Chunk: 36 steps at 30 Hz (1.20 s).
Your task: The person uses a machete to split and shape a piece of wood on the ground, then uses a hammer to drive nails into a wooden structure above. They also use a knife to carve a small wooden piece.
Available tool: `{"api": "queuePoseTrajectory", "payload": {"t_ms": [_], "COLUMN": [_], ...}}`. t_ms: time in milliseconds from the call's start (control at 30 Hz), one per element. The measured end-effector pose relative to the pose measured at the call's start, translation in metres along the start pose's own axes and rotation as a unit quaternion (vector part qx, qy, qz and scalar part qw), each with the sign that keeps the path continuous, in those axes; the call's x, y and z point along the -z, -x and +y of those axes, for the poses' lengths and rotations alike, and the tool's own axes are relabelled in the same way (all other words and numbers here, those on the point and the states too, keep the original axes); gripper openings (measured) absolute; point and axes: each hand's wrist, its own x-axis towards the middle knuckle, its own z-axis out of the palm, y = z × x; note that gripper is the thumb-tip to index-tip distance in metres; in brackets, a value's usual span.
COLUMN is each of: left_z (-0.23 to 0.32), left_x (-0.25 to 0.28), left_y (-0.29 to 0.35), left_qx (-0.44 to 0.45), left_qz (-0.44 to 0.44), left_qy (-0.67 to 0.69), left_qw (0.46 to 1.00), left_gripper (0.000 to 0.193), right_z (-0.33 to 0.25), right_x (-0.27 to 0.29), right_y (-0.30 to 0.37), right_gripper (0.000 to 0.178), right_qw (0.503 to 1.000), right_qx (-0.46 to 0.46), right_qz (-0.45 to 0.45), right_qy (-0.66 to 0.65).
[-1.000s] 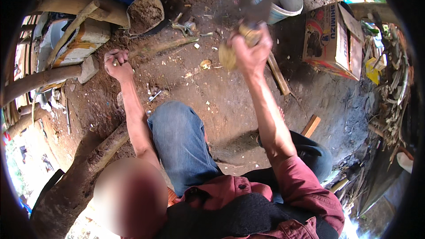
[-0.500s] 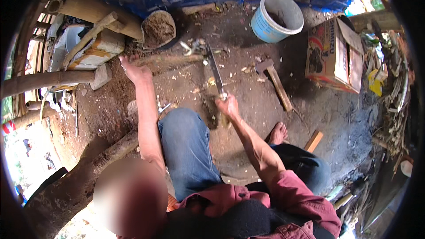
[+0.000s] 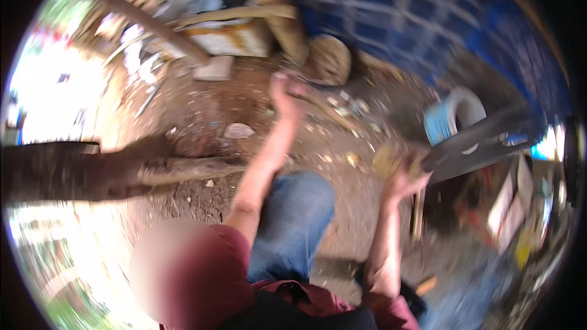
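My right hand [image 3: 405, 178] is closed around the handle of a machete [image 3: 483, 140]. Its broad dark blade, blurred, reaches out to the right and passes in front of part of the blue and white bucket [image 3: 439, 123]. On the left, my left hand [image 3: 287, 95] is low over the dirt floor, at the near-left end of a wooden stick [image 3: 333, 113]. Motion smears its fingers, so whether they grip the stick does not show. Pale chips [image 3: 351, 107] lie around the stick.
A round container of brown matter [image 3: 330, 60] stands beyond my left hand. To its left are a stone block [image 3: 213, 68] and a stained white box [image 3: 229, 40]. A thick log [image 3: 183, 171] lies at left, and a cardboard box [image 3: 510, 205] stands at right.
The machete has swung from pointing forward, low over the floor, to pointing right with its blade raised. The view has turned, shifting the surroundings. My left hand stays beside the stick.
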Motion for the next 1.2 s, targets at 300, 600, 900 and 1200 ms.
{"api": "queuePoseTrajectory", "payload": {"t_ms": [300, 600, 900, 1200], "left_z": [0.008, 0.004, 0.008, -0.002], "left_x": [-0.001, -0.007, -0.005, -0.031], "left_y": [0.002, 0.044, 0.042, 0.049], "left_qx": [0.085, 0.108, 0.103, 0.089], "left_qz": [0.132, 0.035, -0.072, -0.036], "left_qy": [-0.023, 0.009, -0.026, -0.078], "left_qw": [0.987, 0.993, 0.992, 0.992], "left_gripper": [0.033, 0.029, 0.025, 0.018], "right_z": [0.136, 0.097, 0.115, 0.107], "right_x": [0.071, 0.053, 0.069, 0.069], "right_y": [0.110, 0.111, 0.106, 0.098], "right_gripper": [0.016, 0.025, 0.034, 0.058], "right_qw": [0.908, 0.911, 0.823, 0.758], "right_qx": [-0.264, -0.063, -0.016, -0.046], "right_qz": [-0.228, -0.142, -0.207, -0.264], "right_qy": [0.233, 0.381, 0.529, 0.594]}}
